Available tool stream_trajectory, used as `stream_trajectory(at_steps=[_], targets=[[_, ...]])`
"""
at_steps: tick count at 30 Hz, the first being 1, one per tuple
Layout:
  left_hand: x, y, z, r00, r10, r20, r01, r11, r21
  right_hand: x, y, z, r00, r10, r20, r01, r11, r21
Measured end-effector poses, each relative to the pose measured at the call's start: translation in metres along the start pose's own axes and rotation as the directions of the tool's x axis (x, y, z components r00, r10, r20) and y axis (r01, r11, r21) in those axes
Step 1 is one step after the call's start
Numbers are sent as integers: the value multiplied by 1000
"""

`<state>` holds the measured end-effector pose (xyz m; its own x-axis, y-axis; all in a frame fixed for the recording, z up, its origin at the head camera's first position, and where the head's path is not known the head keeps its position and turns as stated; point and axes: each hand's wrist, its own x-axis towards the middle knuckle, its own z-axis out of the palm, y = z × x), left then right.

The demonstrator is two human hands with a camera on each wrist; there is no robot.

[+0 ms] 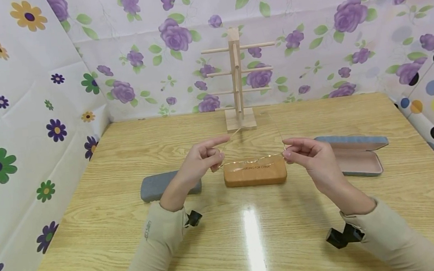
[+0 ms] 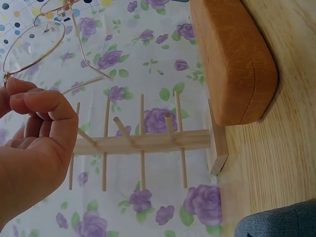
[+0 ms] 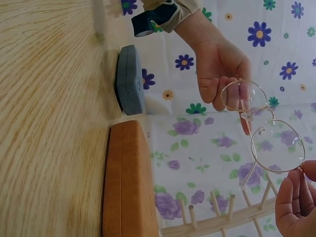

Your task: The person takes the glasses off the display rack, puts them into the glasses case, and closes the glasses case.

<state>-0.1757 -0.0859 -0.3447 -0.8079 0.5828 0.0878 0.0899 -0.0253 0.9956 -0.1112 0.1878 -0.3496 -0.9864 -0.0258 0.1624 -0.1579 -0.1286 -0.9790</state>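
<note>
Both hands hold a pair of thin gold-rimmed glasses [image 1: 252, 162] with clear lenses, raised above the table. My left hand [image 1: 198, 163] pinches one outer end of the frame between thumb and fingers. At the other end, the thumb and fingertips of my right hand [image 1: 315, 161] grip the frame near its hinge. The temples are unfolded and point away, toward the back. In the head view the glasses overlap an orange-brown glasses case [image 1: 255, 176], which is closed and has printed lettering on top. The right wrist view shows both round lenses [image 3: 278, 146] between the hands.
A closed blue-grey glasses case [image 1: 153, 187] lies at left, partly behind the left wrist. At right stands an open blue case [image 1: 361, 163] with pink lining. A wooden display stand [image 1: 237, 81] with several pegs rises at the back, before a flowered cloth [image 1: 131, 21].
</note>
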Motion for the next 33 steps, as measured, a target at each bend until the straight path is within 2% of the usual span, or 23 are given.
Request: stream_trajectory(at_steps=[8, 18, 26, 33], targets=[[3, -2, -3, 995, 3, 96, -7, 999, 42, 0, 0, -3, 1000, 9, -1, -9, 1000, -8], [6, -3, -6, 978, 19, 207, -35, 996, 76, 0, 1, -4, 999, 35, -1, -35, 999, -10], [8, -3, -8, 966, -14, 258, -10, 996, 92, -1, 0, -3, 999, 37, -4, -37, 999, -10], [9, -2, -9, 954, -15, 300, -12, 996, 87, -1, 1, -5, 999, 33, 4, -33, 999, 5]])
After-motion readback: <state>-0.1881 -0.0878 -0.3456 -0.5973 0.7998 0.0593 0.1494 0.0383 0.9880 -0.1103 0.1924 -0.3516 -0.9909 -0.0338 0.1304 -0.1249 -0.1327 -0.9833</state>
